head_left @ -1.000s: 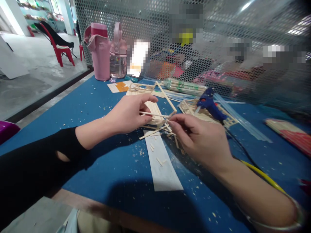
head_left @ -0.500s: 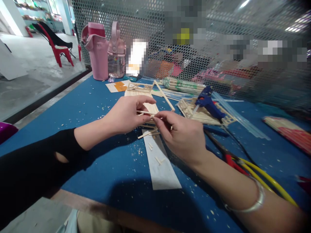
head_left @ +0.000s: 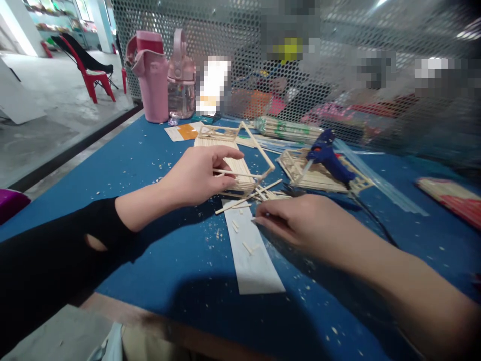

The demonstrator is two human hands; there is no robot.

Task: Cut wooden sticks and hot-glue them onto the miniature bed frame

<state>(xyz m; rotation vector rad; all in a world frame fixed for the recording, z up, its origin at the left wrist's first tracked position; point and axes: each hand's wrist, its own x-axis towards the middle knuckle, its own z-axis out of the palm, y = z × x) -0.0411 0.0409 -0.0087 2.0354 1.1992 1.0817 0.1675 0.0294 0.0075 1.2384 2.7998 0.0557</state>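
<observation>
My left hand [head_left: 205, 173] pinches a thin wooden stick [head_left: 246, 174] between thumb and fingers, over a small structure of pale sticks [head_left: 216, 144]. The stick points right, its tip by the corner of a stick frame [head_left: 259, 145]. My right hand [head_left: 296, 220] is lower right, over the right edge of a white paper strip [head_left: 240, 271]. Its thumb and fingers are curled together; whether something small is between them I cannot make out. Loose sticks [head_left: 268, 189] lie crossed just beyond it. Short cut pieces [head_left: 247, 248] rest on the strip.
A blue glue gun [head_left: 330, 160] lies on another stick panel [head_left: 315, 175] at right, its cord trailing. Behind stand a pink flask [head_left: 155, 90], a clear bottle [head_left: 182, 95] and a lit phone. Bagged sticks [head_left: 289, 129] lie by the mesh screen; a red-marked pack [head_left: 451, 200] is far right.
My right hand has come away from the stick tip in my left hand and moved right and down, toward the paper strip. My left hand has hardly moved.
</observation>
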